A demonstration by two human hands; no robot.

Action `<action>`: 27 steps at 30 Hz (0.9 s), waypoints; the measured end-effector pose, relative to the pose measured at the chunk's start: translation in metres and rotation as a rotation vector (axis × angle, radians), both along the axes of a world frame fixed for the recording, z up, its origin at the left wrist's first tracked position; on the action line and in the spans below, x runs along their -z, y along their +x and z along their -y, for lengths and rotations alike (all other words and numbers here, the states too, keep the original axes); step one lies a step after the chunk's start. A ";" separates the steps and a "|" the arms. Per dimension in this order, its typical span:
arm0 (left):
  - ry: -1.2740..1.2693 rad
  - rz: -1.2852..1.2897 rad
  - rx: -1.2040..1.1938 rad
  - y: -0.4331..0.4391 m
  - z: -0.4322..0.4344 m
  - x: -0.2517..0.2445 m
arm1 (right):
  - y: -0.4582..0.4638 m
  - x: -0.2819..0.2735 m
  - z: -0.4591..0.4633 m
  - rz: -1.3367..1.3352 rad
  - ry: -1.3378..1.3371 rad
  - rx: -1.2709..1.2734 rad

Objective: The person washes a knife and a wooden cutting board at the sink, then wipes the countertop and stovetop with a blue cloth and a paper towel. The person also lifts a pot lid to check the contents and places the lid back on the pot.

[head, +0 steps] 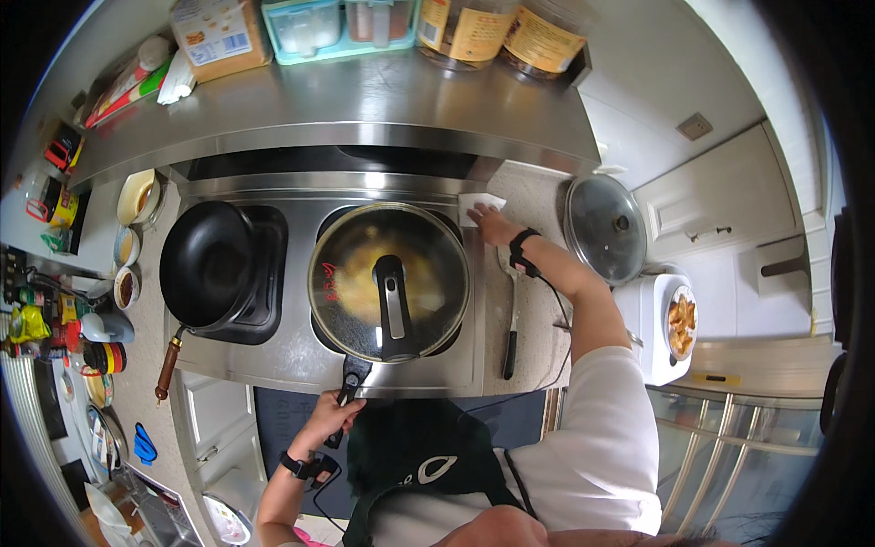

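Observation:
My left hand [335, 414] grips the black handle [351, 390] of a frying pan on the right burner. A glass lid [437, 287] with an upright black handle [393, 301] covers the pan. Through the fogged glass, yellowish food [355, 277] shows, too blurred to name. On the stove's back right corner, my right hand [493, 224] presses its fingers on a white paper towel or cloth [473, 204]. Just below that hand, a long-handled turner [512, 321] with a black grip lies on the counter.
A black wok [205, 267] with a wooden handle [167, 369] sits on the left burner. Another glass lid [605, 229] leans at the right, near a plate of browned food [682, 321] on a white appliance [646, 328]. Small bowls [126, 287] line the left counter. Jars [472, 31] stand on the steel shelf [369, 96].

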State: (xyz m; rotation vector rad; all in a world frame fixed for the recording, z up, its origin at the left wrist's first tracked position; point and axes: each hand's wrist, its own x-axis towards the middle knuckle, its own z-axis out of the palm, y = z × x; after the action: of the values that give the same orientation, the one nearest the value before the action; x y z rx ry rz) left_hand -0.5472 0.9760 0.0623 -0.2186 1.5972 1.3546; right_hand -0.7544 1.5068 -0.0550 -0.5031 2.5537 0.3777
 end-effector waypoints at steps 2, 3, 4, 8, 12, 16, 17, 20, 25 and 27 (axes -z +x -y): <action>-0.048 -0.012 -0.023 0.002 0.001 -0.004 | 0.008 -0.015 0.028 -0.067 -0.185 0.083; -0.060 -0.015 -0.014 0.000 -0.002 -0.006 | 0.019 -0.008 0.025 -0.098 -0.155 0.069; -0.046 -0.028 -0.006 -0.001 -0.004 -0.007 | 0.027 0.002 0.020 -0.131 -0.121 0.056; -0.038 -0.015 -0.035 0.003 0.002 -0.001 | 0.063 0.010 0.046 -0.227 -0.075 0.054; 0.027 -0.057 -0.054 0.002 0.002 -0.003 | 0.107 0.016 0.064 -0.349 -0.060 -0.059; 0.042 -0.082 -0.197 0.018 0.019 -0.005 | 0.157 0.006 0.112 -0.232 -0.045 0.150; 0.007 -0.158 -0.175 0.020 0.029 0.000 | 0.164 0.014 0.117 -0.248 -0.011 0.138; -0.004 -0.279 -0.145 0.034 0.059 0.002 | 0.217 0.045 0.120 -0.297 0.054 0.135; 0.012 -0.290 -0.240 0.085 0.138 -0.002 | 0.292 0.033 0.184 -0.325 -0.082 0.287; 0.002 -0.256 -0.273 0.111 0.176 0.008 | 0.327 0.019 0.216 -0.371 -0.156 0.424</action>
State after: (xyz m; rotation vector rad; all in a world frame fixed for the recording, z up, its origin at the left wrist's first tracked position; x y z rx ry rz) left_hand -0.4364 0.8003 0.0542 -0.2782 1.8277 1.6466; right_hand -0.4272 1.2912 -0.0744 0.0748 2.9671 0.1245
